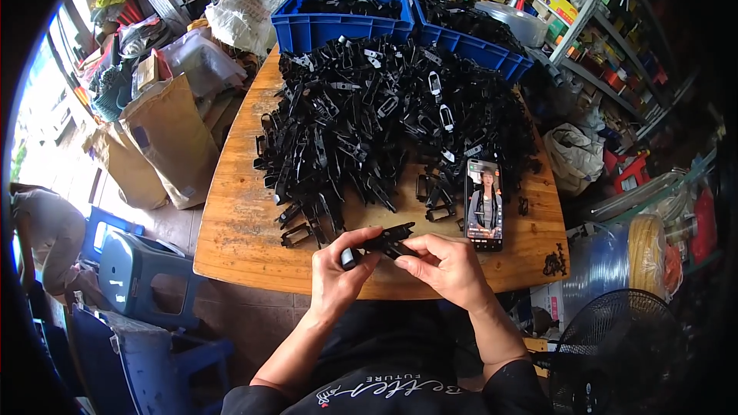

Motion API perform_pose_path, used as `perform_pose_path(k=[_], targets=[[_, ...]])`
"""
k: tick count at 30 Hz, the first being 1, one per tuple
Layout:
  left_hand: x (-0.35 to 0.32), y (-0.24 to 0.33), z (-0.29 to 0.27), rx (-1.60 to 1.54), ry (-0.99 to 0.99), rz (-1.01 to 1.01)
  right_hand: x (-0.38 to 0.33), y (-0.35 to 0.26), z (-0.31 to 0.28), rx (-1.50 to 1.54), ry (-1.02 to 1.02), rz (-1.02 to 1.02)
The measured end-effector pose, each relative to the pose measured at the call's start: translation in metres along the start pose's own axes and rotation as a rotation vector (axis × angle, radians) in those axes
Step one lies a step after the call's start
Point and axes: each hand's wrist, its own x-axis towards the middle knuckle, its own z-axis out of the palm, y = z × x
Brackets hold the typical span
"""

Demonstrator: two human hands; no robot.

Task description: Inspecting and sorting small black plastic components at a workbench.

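Close to the table's front edge, my left hand (337, 267) and my right hand (450, 267) meet at a black plastic part (390, 237). My left fingers are closed around one end of it, and a pale grey tip (348, 257) pokes out by my left thumb. My right thumb and fingertips pinch the other end. How the piece is shaped between my fingers is partly hidden. Just beyond lies a big pile of similar black plastic parts (346, 123), many with open rectangular frames, a few showing shiny silver faces.
The pile covers much of the wooden table (231, 219). A phone (483, 207) with a lit screen lies right of my hands. Two blue crates (342, 32) of black parts stand behind. A fan (619, 346) is at lower right, blue stools (146, 277) at left, beside another person (54, 238).
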Motion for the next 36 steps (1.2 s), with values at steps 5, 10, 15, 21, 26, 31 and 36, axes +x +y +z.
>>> perform_pose_path(k=[5,10,15,21,26,31,36], targets=[[0.001,0.001,0.001,0.013,-0.005,-0.015,0.001,0.007,-0.001,-0.007,0.053,-0.066],[0.001,-0.006,0.004,0.016,-0.027,-0.019,0.002,0.002,-0.008,-0.022,0.009,-0.057],[0.001,-0.013,0.003,0.046,-0.029,0.023,0.003,-0.002,-0.011,-0.085,-0.014,-0.034],[0.000,-0.016,0.006,0.361,-0.055,0.353,0.005,-0.005,-0.014,-0.272,-0.016,-0.178],[-0.006,-0.008,0.006,0.088,0.003,0.104,0.009,0.001,-0.004,-0.062,0.060,-0.119],[0.000,0.002,-0.002,-0.361,0.132,-0.105,0.007,0.009,0.004,0.071,0.085,-0.113],[0.005,-0.010,-0.005,-0.639,0.004,-0.168,0.013,0.013,0.016,0.514,-0.118,0.050]])
